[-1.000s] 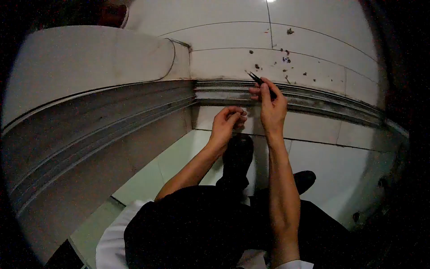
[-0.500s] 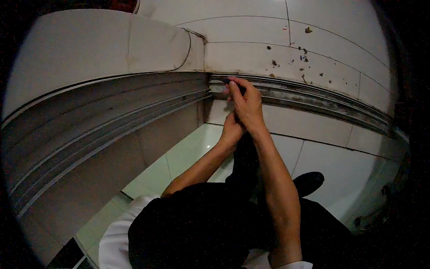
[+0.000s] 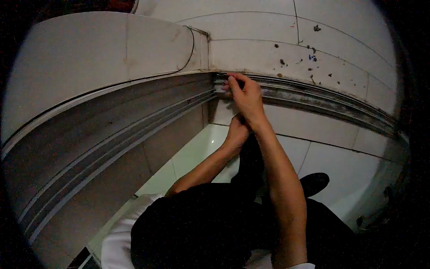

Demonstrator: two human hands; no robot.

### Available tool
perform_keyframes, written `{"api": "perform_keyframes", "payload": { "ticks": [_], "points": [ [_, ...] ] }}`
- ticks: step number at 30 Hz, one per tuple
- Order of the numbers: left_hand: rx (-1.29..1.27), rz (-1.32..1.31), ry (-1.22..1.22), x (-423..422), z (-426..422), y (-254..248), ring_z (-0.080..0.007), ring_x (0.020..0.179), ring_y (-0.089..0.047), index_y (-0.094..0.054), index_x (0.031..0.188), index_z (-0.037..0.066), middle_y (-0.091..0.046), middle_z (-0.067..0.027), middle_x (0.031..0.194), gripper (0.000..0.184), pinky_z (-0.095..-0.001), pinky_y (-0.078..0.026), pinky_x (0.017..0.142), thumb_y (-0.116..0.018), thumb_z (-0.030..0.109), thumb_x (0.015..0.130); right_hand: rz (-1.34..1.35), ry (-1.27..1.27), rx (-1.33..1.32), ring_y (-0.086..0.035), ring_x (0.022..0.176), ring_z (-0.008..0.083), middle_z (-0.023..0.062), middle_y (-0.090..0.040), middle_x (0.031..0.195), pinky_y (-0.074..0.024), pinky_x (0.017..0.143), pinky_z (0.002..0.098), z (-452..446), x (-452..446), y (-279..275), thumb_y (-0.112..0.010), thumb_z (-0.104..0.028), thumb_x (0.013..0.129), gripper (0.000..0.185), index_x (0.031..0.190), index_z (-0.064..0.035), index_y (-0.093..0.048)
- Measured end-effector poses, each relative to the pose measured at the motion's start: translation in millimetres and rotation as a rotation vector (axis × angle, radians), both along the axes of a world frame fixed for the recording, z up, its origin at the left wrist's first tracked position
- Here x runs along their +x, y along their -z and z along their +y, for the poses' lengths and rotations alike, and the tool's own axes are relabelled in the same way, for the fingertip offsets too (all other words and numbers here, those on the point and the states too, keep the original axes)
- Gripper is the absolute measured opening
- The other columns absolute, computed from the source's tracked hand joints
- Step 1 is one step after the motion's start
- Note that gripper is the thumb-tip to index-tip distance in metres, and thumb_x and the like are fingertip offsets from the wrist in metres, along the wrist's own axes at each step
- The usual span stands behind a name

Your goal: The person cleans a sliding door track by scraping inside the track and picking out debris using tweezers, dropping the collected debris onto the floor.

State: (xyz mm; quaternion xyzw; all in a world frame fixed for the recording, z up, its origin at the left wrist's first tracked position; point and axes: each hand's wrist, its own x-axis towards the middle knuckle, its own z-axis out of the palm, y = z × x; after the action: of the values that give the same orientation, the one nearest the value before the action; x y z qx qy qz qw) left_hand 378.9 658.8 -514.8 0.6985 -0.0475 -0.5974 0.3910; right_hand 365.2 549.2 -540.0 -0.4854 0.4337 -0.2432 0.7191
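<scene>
My right hand [image 3: 247,96] reaches over the dark metal track [image 3: 309,94] near its left corner. Its fingers are pinched together by the track's back edge, and whatever they hold is too small or hidden to name. Just below, my left hand [image 3: 238,130] is closed, partly covered by my right wrist and close to my dark-clothed leg. What it may hold does not show. The grooved track has grey dirt along it and meets a second ribbed metal section [image 3: 121,116] at the corner.
Dark crumbs [image 3: 312,58] lie scattered on the pale tiled ledge [image 3: 251,27] behind the track. A thin dark cable [image 3: 193,45] curves down the white panel [image 3: 89,42] at left. My black shoe [image 3: 315,184] stands on the light floor tiles [image 3: 286,150].
The view has shifted slightly, so the surroundings sit a little further right. My right fingers have moved slightly toward the track's back edge; my left hand stays low beside the right wrist.
</scene>
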Motion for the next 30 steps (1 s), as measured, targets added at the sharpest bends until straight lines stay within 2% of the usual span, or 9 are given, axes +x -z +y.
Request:
{"api": "perform_keyframes", "payload": {
  "ticks": [2, 5, 11, 14, 17, 20, 24, 27, 30],
  "points": [
    [-0.052, 0.014, 0.038, 3.4, 4.6, 8.5, -0.0201, 0.108, -0.063, -0.056, 0.13, -0.003, -0.065, -0.0112, 0.124, 0.036, -0.0351, -0.05, 0.094, -0.062, 0.015, 0.099, 0.007, 0.006, -0.031, -0.074, 0.089, 0.0181, 0.0135, -0.074, 0.1, -0.06, 0.075, 0.029, 4.4, 9.1, 10.2, -0.059, -0.019, 0.105, 0.032, 0.122, 0.007, -0.066],
    [-0.103, 0.0, 0.012, 1.4, -2.7, 2.5, -0.0192, 0.095, -0.065, -0.068, 0.109, 0.001, -0.07, -0.0093, 0.105, 0.021, -0.0339, -0.053, 0.085, -0.058, 0.017, 0.1, -0.049, 0.071, 0.125, -0.074, 0.089, 0.0181, 0.0135, -0.074, 0.1, -0.0597, 0.075, 0.0287, -1.3, 13.1, -8.7, -0.059, -0.019, 0.105, 0.031, 0.12, 0.0071, -0.067],
    [-0.138, 0.05, 0.017, 1.6, -2.4, -3.4, -0.0173, 0.091, -0.064, -0.066, 0.109, 0.001, -0.069, -0.0085, 0.104, 0.019, -0.0315, -0.053, 0.08, -0.058, 0.016, 0.1, 0.043, 0.078, -0.084, -0.074, 0.09, 0.0184, 0.0143, -0.075, 0.101, -0.0595, 0.076, 0.0285, 8.0, 18.0, 3.5, -0.06, -0.018, 0.104, 0.028, 0.119, 0.0054, -0.068],
    [-0.108, 0.141, -0.006, 3.5, 0.9, -3.5, -0.019, 0.104, -0.064, -0.063, 0.118, -0.001, -0.068, -0.0106, 0.113, 0.026, -0.0338, -0.052, 0.089, -0.064, 0.015, 0.097, -0.007, 0.131, -0.074, -0.074, 0.091, 0.0184, 0.0151, -0.075, 0.101, -0.0592, 0.077, 0.0284, 14.7, 17.1, 7.0, -0.059, -0.015, 0.104, 0.026, 0.12, 0.0045, -0.068],
    [-0.068, -0.04, 0.038, -2.8, -1.1, -4.8, -0.017, 0.096, -0.065, -0.065, 0.115, -0.002, -0.069, -0.009, 0.107, 0.024, -0.0328, -0.053, 0.085, -0.059, 0.017, 0.101, -0.045, 0.141, -0.033, -0.074, 0.092, 0.0191, 0.0153, -0.075, 0.101, -0.0587, 0.079, 0.0282, 5.4, -1.8, -20.2, -0.058, -0.014, 0.105, 0.026, 0.121, 0.0048, -0.068],
    [-0.051, -0.042, -0.067, -8.2, -9.1, -15.1, -0.0166, 0.1, -0.064, -0.064, 0.117, -0.003, -0.069, -0.0084, 0.11, 0.023, -0.0329, -0.052, 0.089, -0.058, 0.014, 0.102, -0.103, 0.196, 0.047, -0.074, 0.094, 0.0199, 0.0155, -0.074, 0.102, -0.0582, 0.08, 0.0281, -4.3, -20.4, -35.3, -0.057, -0.015, 0.106, 0.028, 0.123, 0.0053, -0.067],
    [-0.077, -0.006, -0.019, -10.7, -5.3, -1.0, -0.0156, 0.098, -0.063, -0.063, 0.117, 0.0, -0.068, -0.007, 0.109, 0.019, -0.0305, -0.052, 0.088, -0.056, 0.011, 0.103, -0.223, 0.336, 0.155, -0.073, 0.094, 0.0207, 0.0156, -0.073, 0.104, -0.06, 0.081, 0.03, -34.6, -51.7, -54.5, -0.057, -0.019, 0.107, 0.034, 0.127, 0.0079, -0.064],
    [-0.154, 0.077, -0.002, -11.4, -14.7, -2.2, -0.0143, 0.093, -0.063, -0.063, 0.114, 0.002, -0.067, -0.0052, 0.104, 0.015, -0.0282, -0.052, 0.083, -0.056, 0.011, 0.104, -0.04, 0.368, 0.033, -0.073, 0.092, 0.0207, 0.0164, -0.072, 0.108, -0.061, 0.078, 0.0302, -38.8, -70.7, -33.5, -0.056, -0.02, 0.107, 0.036, 0.129, 0.0084, -0.063],
    [-0.122, 0.064, -0.026, -15.2, -18.7, -18.0, -0.0133, 0.092, -0.064, -0.063, 0.116, 0.003, -0.068, -0.0039, 0.104, 0.017, -0.0279, -0.052, 0.082, -0.056, 0.012, 0.104, -0.047, 0.353, 0.045, -0.073, 0.092, 0.0192, 0.0145, -0.072, 0.108, -0.0592, 0.076, 0.0285, -32.9, -85.5, -34.9, -0.056, -0.021, 0.108, 0.037, 0.13, 0.0076, -0.062]
  ]
}}
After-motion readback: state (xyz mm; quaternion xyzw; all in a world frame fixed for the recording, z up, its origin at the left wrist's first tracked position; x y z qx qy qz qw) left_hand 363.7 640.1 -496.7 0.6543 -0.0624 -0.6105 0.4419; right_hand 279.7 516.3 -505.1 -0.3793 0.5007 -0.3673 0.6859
